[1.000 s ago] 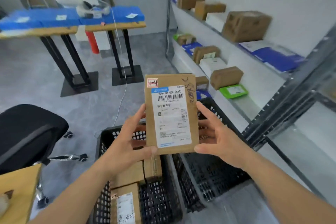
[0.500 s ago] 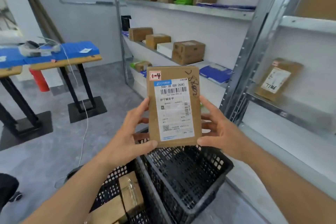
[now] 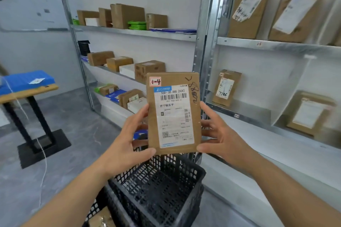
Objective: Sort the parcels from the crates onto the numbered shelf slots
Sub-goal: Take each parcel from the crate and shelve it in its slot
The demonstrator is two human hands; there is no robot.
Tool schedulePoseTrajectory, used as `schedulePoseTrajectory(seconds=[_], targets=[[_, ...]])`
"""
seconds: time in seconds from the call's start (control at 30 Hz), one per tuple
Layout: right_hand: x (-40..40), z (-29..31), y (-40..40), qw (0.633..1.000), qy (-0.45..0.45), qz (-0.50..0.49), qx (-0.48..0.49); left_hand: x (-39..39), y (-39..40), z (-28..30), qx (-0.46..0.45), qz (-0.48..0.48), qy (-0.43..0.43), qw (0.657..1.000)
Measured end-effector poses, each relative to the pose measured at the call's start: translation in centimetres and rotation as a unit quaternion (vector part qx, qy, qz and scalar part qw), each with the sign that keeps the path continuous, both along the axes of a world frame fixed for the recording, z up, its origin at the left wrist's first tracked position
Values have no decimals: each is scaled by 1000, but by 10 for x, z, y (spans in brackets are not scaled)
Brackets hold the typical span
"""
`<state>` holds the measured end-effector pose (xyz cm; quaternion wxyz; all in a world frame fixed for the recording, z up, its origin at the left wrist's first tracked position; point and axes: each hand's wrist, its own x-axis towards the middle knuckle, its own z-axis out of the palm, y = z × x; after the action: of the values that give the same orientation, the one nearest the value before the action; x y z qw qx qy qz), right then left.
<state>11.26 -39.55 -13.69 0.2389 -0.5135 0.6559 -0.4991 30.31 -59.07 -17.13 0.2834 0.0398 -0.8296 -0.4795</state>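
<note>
Turned from crates to shelves (image 3: 239,43); parcel (image 3: 173,112) tagged 1-4 gripped by left hand (image 3: 127,142) and right hand (image 3: 223,138), slot sought.

parcel (image 3: 173,112) centre frame: brown cardboard, white label with black barcode and blue header, red-edged sticker, black scrawl | crate (image 3: 162,186) lower centre: black lattice | shelf (image 3: 276,45) right: silver-grey metal | table (image 3: 27,90) left: blue top over tan wood, black legs | floor (image 3: 70,134): mottled grey | flat packs (image 3: 137,25) upper centre: green
</note>
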Motion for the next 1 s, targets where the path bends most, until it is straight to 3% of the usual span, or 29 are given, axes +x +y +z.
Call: schedulePoseTrajectory(seconds=[0.6,1.0], targets=[[-130,16,204,989,39,-141,-2,-188,165,24,-25,-119,4,993],[-138,-1,334,927,-20,-373,-42,-312,266,17,-32,-308,-23,951]])
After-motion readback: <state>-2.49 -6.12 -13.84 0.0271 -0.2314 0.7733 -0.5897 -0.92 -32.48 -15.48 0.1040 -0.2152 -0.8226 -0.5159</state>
